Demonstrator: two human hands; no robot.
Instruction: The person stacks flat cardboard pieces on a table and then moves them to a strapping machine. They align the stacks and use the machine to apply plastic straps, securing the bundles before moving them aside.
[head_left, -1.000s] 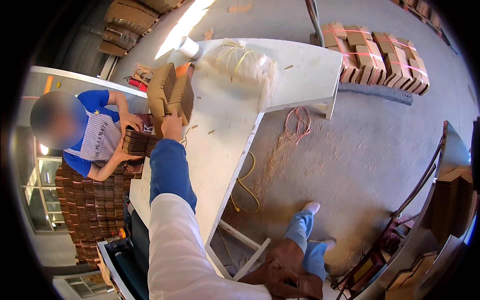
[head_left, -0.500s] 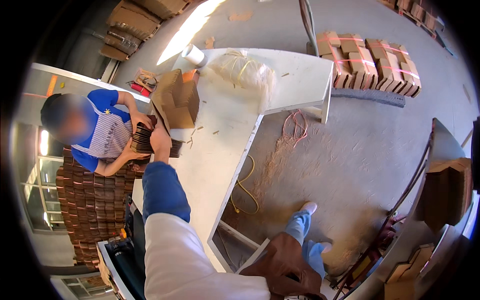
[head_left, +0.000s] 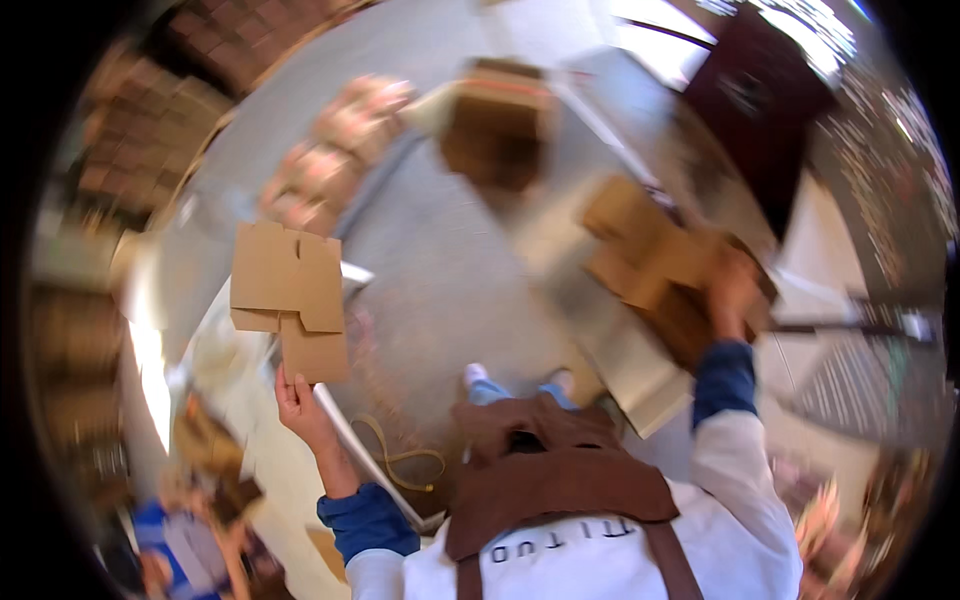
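My left hand (head_left: 300, 405), at the left, pinches the lower tab of a flat, slotted brown cardboard piece (head_left: 288, 275) between thumb and fingers. The piece is held up over the edge of the white table. On the right, my right hand (head_left: 733, 290) is at a group of folded brown cardboard pieces (head_left: 650, 250) above a pale metal surface (head_left: 640, 385). Motion smears its fingers, so their grip on the cardboard is unclear.
A co-worker in blue (head_left: 175, 545) is at the lower left, beside the white table (head_left: 290, 500). Tied cardboard bundles (head_left: 335, 150) lie on the floor ahead. Another cardboard stack (head_left: 497, 125) stands beyond the metal surface. A yellow cord (head_left: 400, 455) lies near my feet.
My view has swung to the right, away from the co-worker's cardboard bundle, where one of my hands was. Both my hands now show, the left with a cardboard piece.
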